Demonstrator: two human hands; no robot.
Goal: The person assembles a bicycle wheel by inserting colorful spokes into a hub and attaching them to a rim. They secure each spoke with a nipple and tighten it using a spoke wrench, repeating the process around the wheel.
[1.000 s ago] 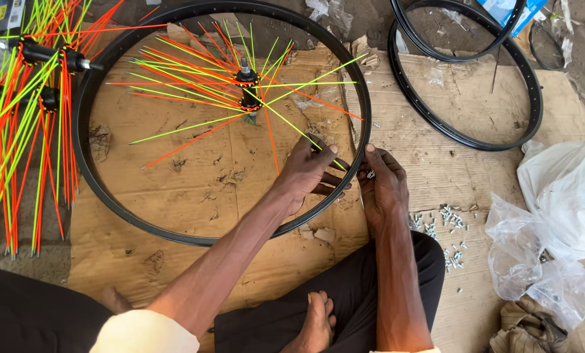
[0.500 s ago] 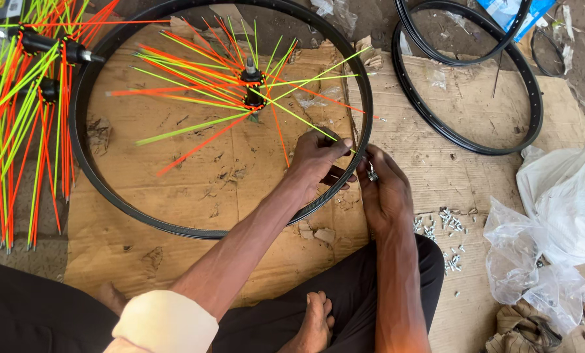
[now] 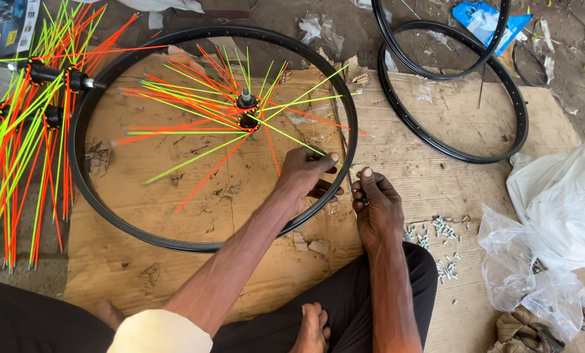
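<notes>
At the far left, a bundle of hubs with orange and yellow-green spokes point(image 3: 18, 150) is seen lying on the ground, beside a sheet of cardboard point(image 3: 142, 261). On the cardboard, a black wheel rim point(image 3: 109, 216) is laid flat, with a hub point(image 3: 245, 111) standing near its middle and loose orange and yellow-green spokes fanned out from it. The left hand point(image 3: 305, 178) is placed inside the rim at its right-hand edge, with thumb and fingers pinched shut on a yellow-green spoke point(image 3: 286, 134) that runs from the hub to the rim. The right hand point(image 3: 377, 208) is held just outside the rim, close beside the left hand, with fingers curled around a small dark object that cannot be identified. Bare feet and dark trousers are visible at the bottom edge. To the right of the right hand, a scatter of small silver nipples point(image 3: 436, 238) is noted on the cardboard. Two further black rims point(image 3: 501, 140) are found overlapping at upper right. Crumpled clear plastic bags point(image 3: 553, 222) are recorded at the far right.
</notes>
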